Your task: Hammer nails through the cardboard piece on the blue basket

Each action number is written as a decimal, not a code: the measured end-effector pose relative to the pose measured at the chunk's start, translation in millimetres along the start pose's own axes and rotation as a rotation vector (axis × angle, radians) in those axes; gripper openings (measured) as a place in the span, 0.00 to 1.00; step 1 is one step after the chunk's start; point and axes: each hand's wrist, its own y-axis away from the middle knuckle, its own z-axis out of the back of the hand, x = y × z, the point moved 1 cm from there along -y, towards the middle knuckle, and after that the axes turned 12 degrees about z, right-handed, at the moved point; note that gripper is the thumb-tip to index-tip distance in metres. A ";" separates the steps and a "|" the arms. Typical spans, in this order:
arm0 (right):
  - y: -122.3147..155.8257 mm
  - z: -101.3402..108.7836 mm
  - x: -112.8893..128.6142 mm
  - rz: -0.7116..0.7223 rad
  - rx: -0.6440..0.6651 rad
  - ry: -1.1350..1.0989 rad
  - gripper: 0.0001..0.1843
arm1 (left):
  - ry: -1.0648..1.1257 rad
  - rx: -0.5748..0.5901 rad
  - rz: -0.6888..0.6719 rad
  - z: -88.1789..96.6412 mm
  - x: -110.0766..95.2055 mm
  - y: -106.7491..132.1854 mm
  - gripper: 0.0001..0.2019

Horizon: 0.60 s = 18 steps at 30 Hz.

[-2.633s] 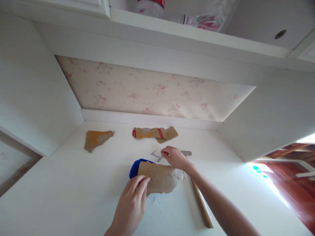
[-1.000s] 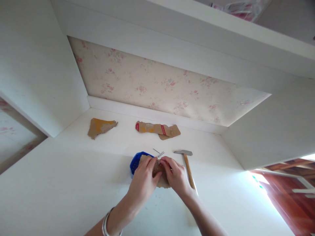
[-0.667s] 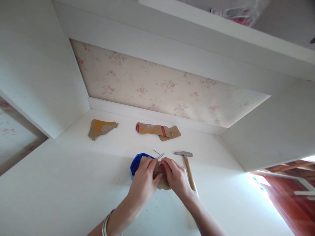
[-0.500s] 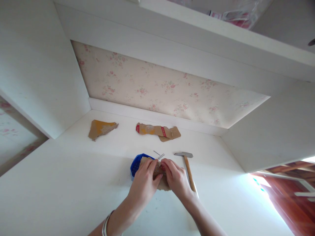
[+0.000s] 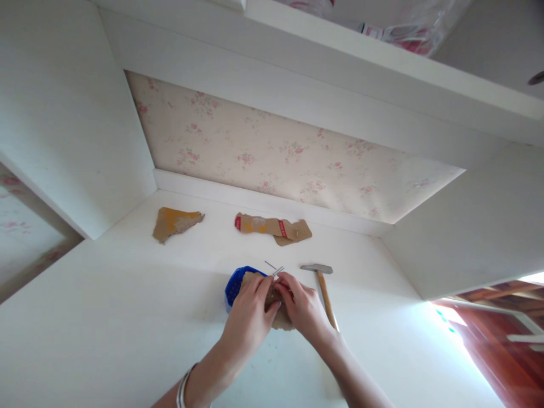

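Observation:
A torn piece of brown cardboard lies over a blue plastic container, whose left side shows. My left hand is closed on the cardboard's left part, thumb and fingers gripping it. With thumb and fingertips pinched together, my right hand works at the upper right of the cardboard; what sits in the pinch is too small to make out. Several loose nails lie just beyond my fingertips. Close to my right hand rests a hammer with a wooden handle and a grey head.
Torn cardboard scraps lie along the back of the white tabletop, and another scrap is at the back left. White panels enclose both sides. Overhead, a shelf holds plastic-wrapped items.
My right hand's fingertips have shifted slightly over the cardboard, with the fingers a little more curled. My left hand keeps its hold, and the hammer and scraps stay where they were.

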 end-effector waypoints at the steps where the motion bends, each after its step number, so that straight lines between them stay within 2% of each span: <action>1: 0.7 -0.2 -0.4 -0.010 0.008 -0.009 0.11 | -0.001 0.001 0.001 -0.2 0.1 0.1 0.20; 18: -1.2 -0.2 -3.2 -0.087 -0.040 -0.106 0.08 | -0.011 -0.010 -0.010 -1.8 2.3 1.9 0.23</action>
